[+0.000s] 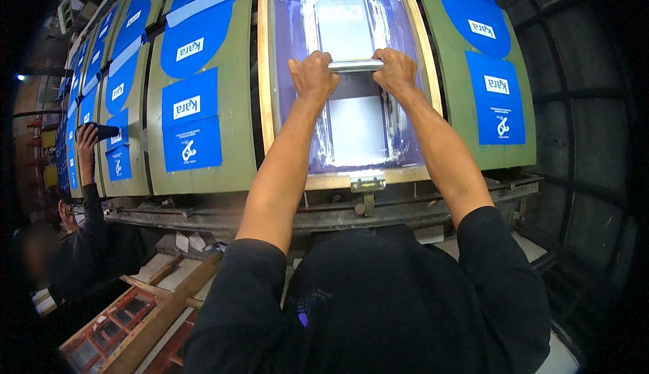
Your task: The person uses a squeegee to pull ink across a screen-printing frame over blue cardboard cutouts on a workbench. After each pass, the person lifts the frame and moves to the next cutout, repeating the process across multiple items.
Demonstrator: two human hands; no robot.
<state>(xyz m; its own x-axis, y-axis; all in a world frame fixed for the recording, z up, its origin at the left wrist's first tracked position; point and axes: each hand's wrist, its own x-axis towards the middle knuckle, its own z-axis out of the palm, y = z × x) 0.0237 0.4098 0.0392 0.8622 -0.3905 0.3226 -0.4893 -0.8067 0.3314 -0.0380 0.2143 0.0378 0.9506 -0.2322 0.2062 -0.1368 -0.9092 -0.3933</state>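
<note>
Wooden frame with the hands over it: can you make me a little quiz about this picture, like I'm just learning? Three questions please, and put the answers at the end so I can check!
1. Pick one: what are the left hand and the right hand gripping?
a) a paintbrush
b) a metal bar
c) a cup

2. True or false: the wooden frame has green boards on both its left and right sides.

3. Fill in the missing word: another person's hand shows near the ____ edge of the picture.

Key: 1. b; 2. true; 3. left
</note>
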